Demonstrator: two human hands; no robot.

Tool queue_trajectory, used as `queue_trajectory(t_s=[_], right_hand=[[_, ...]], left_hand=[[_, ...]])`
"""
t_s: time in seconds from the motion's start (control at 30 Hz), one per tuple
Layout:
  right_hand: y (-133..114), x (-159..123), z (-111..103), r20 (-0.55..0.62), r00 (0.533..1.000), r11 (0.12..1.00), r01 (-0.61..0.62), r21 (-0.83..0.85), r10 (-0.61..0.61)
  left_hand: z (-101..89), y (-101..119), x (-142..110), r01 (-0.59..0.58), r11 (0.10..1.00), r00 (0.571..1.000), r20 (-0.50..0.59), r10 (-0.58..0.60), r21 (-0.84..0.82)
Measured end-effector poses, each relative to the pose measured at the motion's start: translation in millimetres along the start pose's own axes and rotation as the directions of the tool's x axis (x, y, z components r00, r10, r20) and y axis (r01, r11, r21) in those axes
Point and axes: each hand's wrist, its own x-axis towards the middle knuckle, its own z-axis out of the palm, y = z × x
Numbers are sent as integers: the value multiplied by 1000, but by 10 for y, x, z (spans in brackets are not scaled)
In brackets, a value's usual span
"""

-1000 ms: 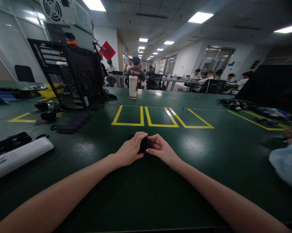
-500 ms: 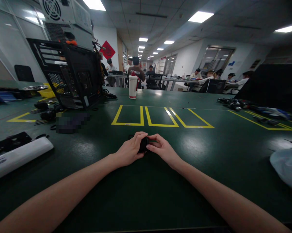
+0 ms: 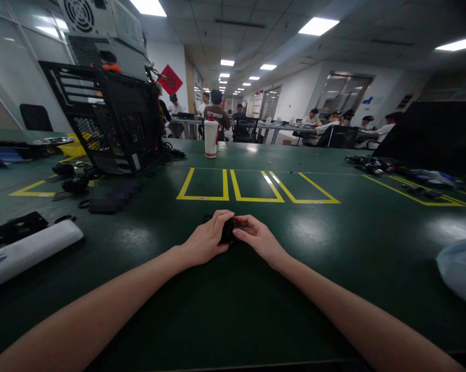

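Between my two hands, low over the green table (image 3: pixel 233 310), is a small black object (image 3: pixel 228 231), mostly covered by fingers, so its kind does not show. My left hand (image 3: pixel 207 237) wraps over it from the left, fingers on top and thumb on the near side. From the right, my right hand (image 3: pixel 259 238) pinches its edge with thumb and fingertips. A dark flat part shows just behind the left fingers; whether it belongs to the same object I cannot tell. Beyond the hands lie yellow tape outlines (image 3: pixel 259 200) on the tabletop.
A black computer case (image 3: pixel 112 119) with power supplies on top stands at the left. A white cup (image 3: pixel 211 139) is at the back. A white elongated device (image 3: pixel 33 253) lies near left, cables (image 3: pixel 376 164) far right, a pale bag-like thing (image 3: pixel 461 268) near right. People sit in the background.
The view has shifted very slightly. Both hands stay on the black object in almost the same pose. The pale thing at the right edge has moved a little rightward.
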Motion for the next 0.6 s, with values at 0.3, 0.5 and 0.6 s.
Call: queue_trajectory(t_s=[0.3, 0.5, 0.6], right_hand=[[-12, -22, 18, 5, 998, 998, 64, -4, -64], [-6, -3, -1, -20, 1000, 999, 20, -33, -21], [-19, -19, -8, 10, 1000, 1000, -11, -21, 11]], left_hand=[[-3, -7, -12, -4, 1000, 1000, 1, 4, -22], [-2, 0, -7, -4, 1000, 1000, 4, 4, -11], [-7, 5, -9, -1, 1000, 1000, 4, 1, -14]])
